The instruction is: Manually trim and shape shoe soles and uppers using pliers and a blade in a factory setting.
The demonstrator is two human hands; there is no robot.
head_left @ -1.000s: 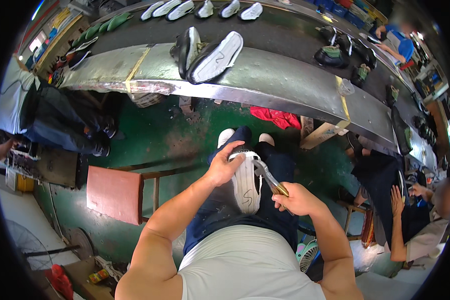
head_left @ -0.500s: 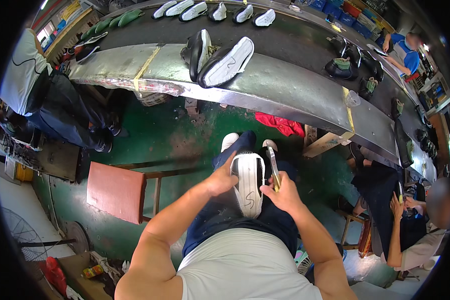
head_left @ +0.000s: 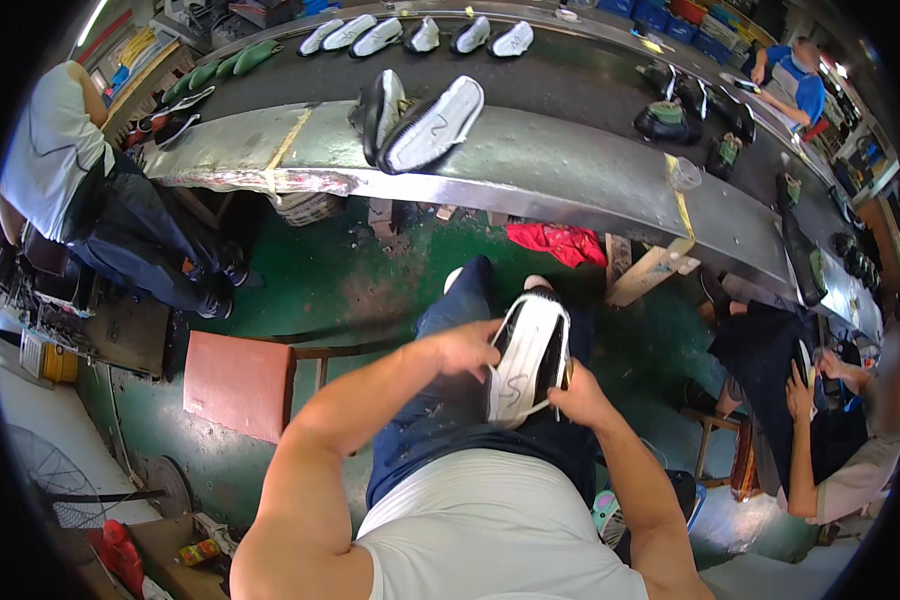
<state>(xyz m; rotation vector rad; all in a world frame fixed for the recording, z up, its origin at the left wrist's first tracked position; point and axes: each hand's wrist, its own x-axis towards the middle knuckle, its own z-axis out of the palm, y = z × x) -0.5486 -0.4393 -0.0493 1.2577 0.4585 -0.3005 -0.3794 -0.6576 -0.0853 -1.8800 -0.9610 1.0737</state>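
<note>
A shoe with a white sole (head_left: 528,350) lies sole up on my lap, its toe tilted away to the right. A dark squiggle marks the sole near the end closest to me. My left hand (head_left: 470,350) grips the shoe's left side. At its right side my right hand (head_left: 580,397) is closed, with the thumb pinching a thin white strip (head_left: 539,407) at the sole's edge. The strip runs loosely along the dark right side of the shoe. A yellowish bit of a tool shows by the right fingers; the rest is hidden.
Ahead stands a metal-edged bench (head_left: 530,150) with a dark top. A pair of shoes (head_left: 432,125) sits on its near edge, with more shoes behind and to the right. A red-topped stool (head_left: 238,385) is at my left. People work at left, right and far right.
The shoe has tilted, its toe swinging right. My right hand has moved slightly and now pinches the white strip; the long shiny tool seen in it before is mostly hidden.
</note>
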